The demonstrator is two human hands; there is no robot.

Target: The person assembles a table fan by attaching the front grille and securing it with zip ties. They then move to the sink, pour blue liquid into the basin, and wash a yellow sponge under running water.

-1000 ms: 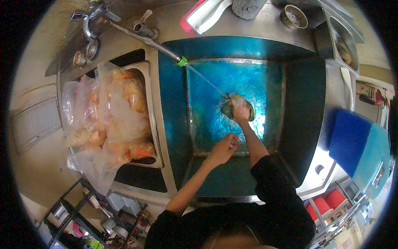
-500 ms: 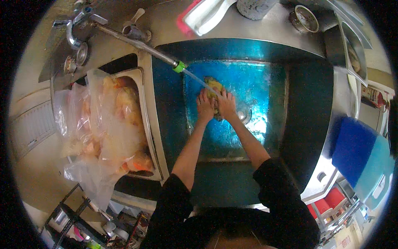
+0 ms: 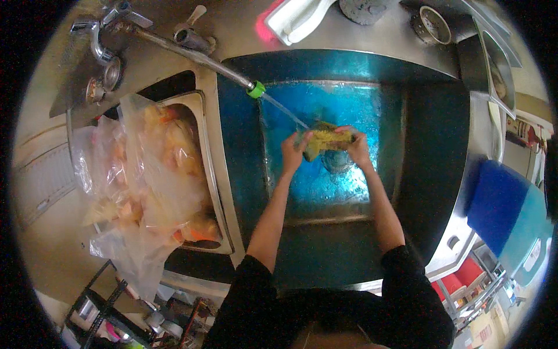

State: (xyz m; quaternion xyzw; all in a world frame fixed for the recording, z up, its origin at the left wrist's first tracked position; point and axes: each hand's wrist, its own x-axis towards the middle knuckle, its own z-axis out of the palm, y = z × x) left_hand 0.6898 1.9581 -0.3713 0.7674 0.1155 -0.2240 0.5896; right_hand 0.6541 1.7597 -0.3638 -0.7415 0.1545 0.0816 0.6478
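Observation:
A limp yellow cloth [image 3: 328, 137] with dark, greenish patches is stretched sideways over the sink basin [image 3: 314, 200]. My left hand [image 3: 294, 146] grips its left end, and my right hand [image 3: 358, 146] has the right end between bent fingers. Water runs from a metal spout with a green tip [image 3: 256, 89] and meets the cloth near my left hand. Below the cloth, the round drain [image 3: 338, 161] partly shows in the wet, blue-lit basin floor. Motion blur softens the cloth's edges.
Left of the basin, a steel pan [image 3: 224, 218] holds clear plastic bags [image 3: 154, 174] of pale orange food. Behind are the tap [image 3: 96, 41], a white-handled brush [image 3: 296, 20] and a small round tin [image 3: 431, 26]. Blue cutting boards [image 3: 500, 203] stand at right.
Both hands have come up off the basin floor and moved apart, my right one further right. The cloth, bunched and pressed down before, is now lifted and spread sideways between them.

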